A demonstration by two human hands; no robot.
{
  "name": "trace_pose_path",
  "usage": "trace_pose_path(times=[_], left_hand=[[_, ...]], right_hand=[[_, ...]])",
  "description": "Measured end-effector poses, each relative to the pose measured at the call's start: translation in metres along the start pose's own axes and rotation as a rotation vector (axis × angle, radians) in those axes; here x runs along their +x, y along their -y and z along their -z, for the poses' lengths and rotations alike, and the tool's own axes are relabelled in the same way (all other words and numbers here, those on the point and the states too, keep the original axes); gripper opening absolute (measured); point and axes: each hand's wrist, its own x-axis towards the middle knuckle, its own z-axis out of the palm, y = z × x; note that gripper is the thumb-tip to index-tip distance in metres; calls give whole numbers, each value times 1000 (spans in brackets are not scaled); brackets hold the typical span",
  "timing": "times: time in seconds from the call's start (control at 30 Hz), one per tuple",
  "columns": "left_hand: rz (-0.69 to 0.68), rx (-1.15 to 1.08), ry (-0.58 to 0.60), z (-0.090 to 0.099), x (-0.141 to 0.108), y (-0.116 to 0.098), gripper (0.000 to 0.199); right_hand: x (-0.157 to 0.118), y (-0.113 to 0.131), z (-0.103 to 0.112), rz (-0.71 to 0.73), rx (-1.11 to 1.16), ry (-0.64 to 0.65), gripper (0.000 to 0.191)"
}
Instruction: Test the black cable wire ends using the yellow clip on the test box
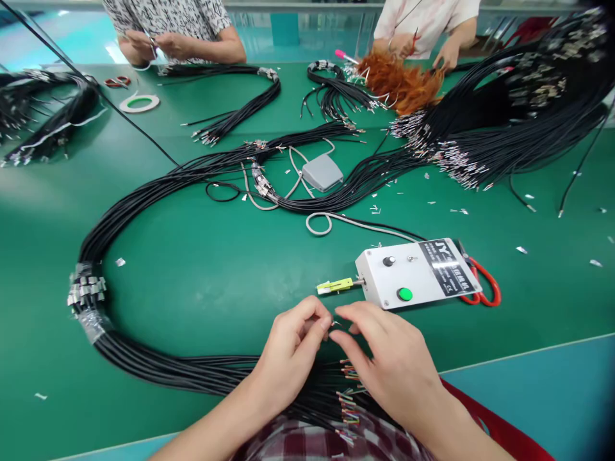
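Observation:
My left hand (292, 342) pinches the end of a cable, and a small bit of bare wire (336, 323) pokes out past the fingertips. Facing it, my right hand (391, 352) has thumb and forefinger apart around that tip, with nothing visible between them. Below both hands runs a bundle of black cables (192, 374); its coloured stripped ends (350, 406) lie near my lap. Just beyond my fingers sits a white control box (416, 272) with a green button and a knob. A yellow-green clip (336, 286) sticks out from its left side.
Red-handled scissors (489, 285) lie behind the box. Farther back are a grey pedal (323, 173), a roll of tape (139, 104) and a large heap of black cables (519, 121). Two people work across the green table (216, 269), one beside orange fibres (403, 80).

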Motion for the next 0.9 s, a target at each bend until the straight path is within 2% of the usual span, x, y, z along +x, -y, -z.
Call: trace_pose_path(times=[0.07, 0.17, 0.27, 0.33, 0.47, 0.67, 0.9], left_hand=[[-45, 89, 14, 1, -1, -3, 23], [-187, 296, 31, 6, -3, -7, 23], [-285, 420, 16, 14, -1, -10, 23], [-251, 399, -39, 21, 2, -10, 22], [-85, 204, -117, 28, 11, -5, 22], [-62, 105, -132, 25, 15, -2, 22], [-38, 130, -154, 20, 23, 0, 20]], right_hand=[[7, 2, 3, 116, -123, 23, 21], [17, 2, 10, 262, -263, 56, 29], [24, -4, 18, 330, -328, 46, 32], [29, -10, 21, 324, -330, -20, 28], [37, -21, 17, 302, -388, -113, 17], [44, -25, 6, 279, -477, -94, 20], [55, -22, 11, 241, -522, 15, 12]])
